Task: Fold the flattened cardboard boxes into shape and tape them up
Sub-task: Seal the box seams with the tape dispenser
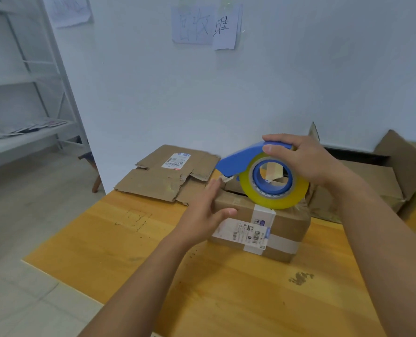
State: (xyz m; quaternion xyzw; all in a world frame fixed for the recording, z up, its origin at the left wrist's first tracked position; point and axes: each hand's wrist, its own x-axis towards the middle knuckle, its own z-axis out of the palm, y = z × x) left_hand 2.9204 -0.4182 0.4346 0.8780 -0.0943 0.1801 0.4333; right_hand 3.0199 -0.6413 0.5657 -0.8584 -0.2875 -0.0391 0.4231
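Taping step. Box is folded up and sits mid-table, toward the right edge; old labels and tape bands on its near face. Top flaps look roughly closed, dark gap visible along the top seam.

Right hand wraps the blue dispenser from above, fingers curled over its handle; yellow roll touching or just above the box top, can't tell which. Cutter end points left with a short tape tail showing.

Left hand is spread flat, holding nothing, at the box's left side, fingertips near the tape tail.

Next, my read: left hand pins the flap or sticks the tail down, right drags the dispenser along the seam, then cuts.

Flat box lies at the table's far-left corner, unfolded. More cardboard stacked at the far right.
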